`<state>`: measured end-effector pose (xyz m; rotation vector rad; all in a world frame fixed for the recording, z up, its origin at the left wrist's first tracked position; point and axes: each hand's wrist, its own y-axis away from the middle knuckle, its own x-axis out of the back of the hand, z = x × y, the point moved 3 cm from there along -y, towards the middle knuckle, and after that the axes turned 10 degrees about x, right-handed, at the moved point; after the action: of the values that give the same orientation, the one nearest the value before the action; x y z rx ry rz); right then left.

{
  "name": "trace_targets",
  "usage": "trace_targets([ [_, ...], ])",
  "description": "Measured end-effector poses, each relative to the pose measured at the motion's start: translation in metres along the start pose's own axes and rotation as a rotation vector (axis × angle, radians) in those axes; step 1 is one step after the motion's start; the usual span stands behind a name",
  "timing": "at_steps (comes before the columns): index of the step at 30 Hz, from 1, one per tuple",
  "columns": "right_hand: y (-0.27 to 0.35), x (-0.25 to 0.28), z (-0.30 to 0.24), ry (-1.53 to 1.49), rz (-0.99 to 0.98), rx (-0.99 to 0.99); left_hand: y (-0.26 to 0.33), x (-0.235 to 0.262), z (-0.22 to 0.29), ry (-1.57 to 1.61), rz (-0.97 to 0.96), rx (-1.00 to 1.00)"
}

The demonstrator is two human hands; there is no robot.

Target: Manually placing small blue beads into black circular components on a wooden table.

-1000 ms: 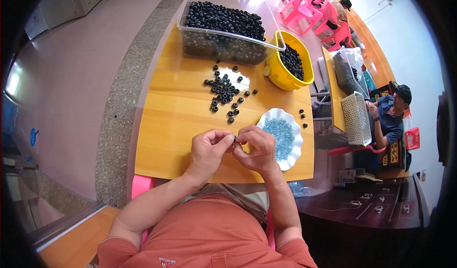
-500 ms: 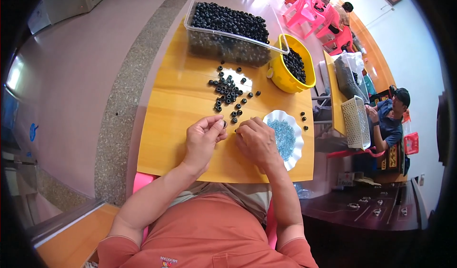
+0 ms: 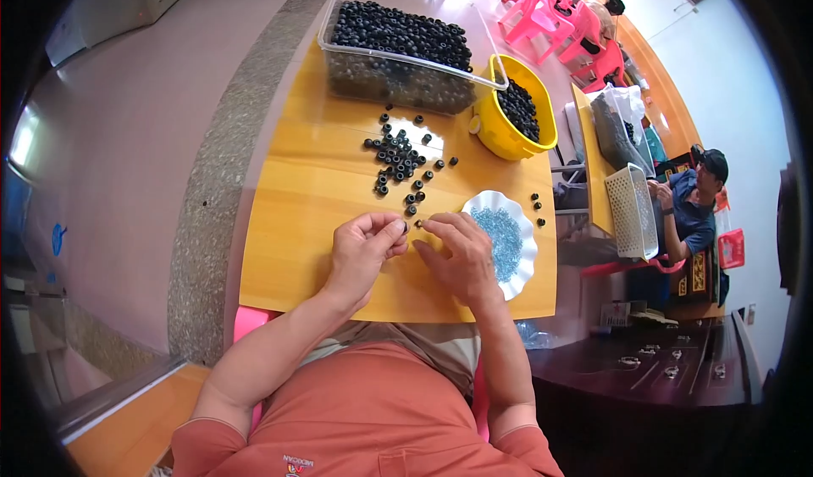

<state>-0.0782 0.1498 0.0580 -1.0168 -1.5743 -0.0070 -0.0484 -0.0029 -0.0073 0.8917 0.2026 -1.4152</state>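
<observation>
A pale wooden table (image 3: 322,248) stands on a pinkish tiled floor, and the person sits at its near edge. Both hands meet just beside the white scalloped dish (image 3: 525,223) of small blue pieces: the left hand (image 3: 362,248) pinches a small black ring (image 3: 406,227) at its fingertips, while the right hand (image 3: 457,252) pinches something tiny that I cannot make out. Beyond the dish, a loose scatter of black rings (image 3: 398,159) lies waiting. Farther off, a clear plastic tub (image 3: 398,53) sits heaped with rings and a yellow bucket (image 3: 512,108) holds more, so most of the work looks still ahead.
</observation>
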Motion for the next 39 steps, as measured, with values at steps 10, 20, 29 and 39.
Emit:
trace_targets([
  [10,0.017,-0.002,-0.005,-0.134,0.087,0.01,0.01,-0.012,-0.004,-0.044,-0.111,0.042],
  [20,0.05,0.034,0.005,0.029,0.092,-0.081,0.015,-0.017,-0.012,-0.081,-0.204,0.195],
  [29,0.054,0.046,0.04,0.318,-0.266,-0.244,0.015,-0.019,-0.023,-0.105,-0.235,0.209],
  [39,0.061,0.041,0.05,0.294,-0.209,-0.203,0.016,-0.019,-0.024,-0.101,-0.221,0.211],
])
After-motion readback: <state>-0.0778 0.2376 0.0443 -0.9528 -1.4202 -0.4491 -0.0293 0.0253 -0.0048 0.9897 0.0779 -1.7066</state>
